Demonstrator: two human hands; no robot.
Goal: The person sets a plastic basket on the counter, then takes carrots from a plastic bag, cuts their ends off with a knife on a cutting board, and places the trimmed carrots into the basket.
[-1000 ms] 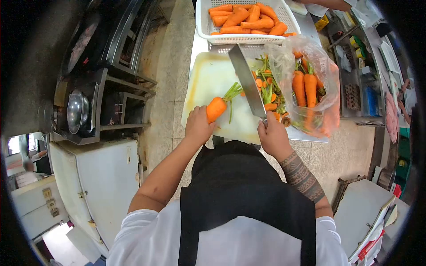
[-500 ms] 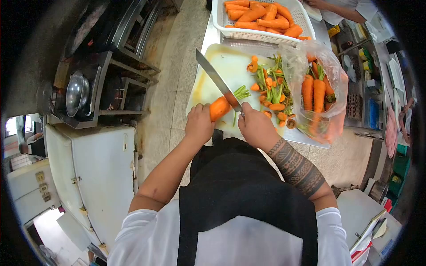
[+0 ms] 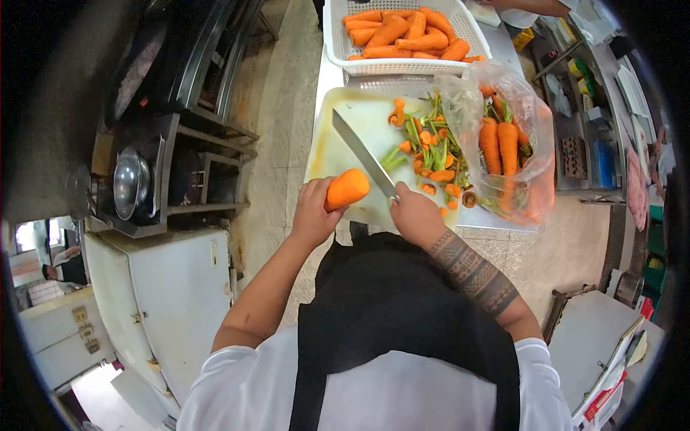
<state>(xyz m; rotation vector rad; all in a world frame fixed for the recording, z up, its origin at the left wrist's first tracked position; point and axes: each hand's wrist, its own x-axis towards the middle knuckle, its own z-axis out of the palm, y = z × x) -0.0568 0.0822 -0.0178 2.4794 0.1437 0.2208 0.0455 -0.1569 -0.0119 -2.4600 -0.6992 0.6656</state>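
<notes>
My left hand [image 3: 314,210] is wrapped round a thick carrot [image 3: 348,189], its cut orange end facing right over the cutting board [image 3: 338,154]. In my right hand [image 3: 417,213] is the handle of a large knife [image 3: 364,154], its blade slanting up and to the left, apart from the carrot. Just right of the blade lies a pile of carrot tops and trimmings [image 3: 431,147] with green stems. Beside the pile a clear plastic bag [image 3: 535,169] holds several whole carrots [image 3: 508,147]. My fingers hide most of the knife handle.
A white perforated basket [image 3: 410,68] of several carrots stands at the table's far end. Another person's arm [image 3: 535,6] reaches in at the top right. Metal shelving with a steel bowl [image 3: 131,183] and a white refrigerator [image 3: 176,302] stand to the left.
The leafy top has come off the carrot and now lies by the pile. My left hand has drawn the carrot slightly left and down, away from the blade.
</notes>
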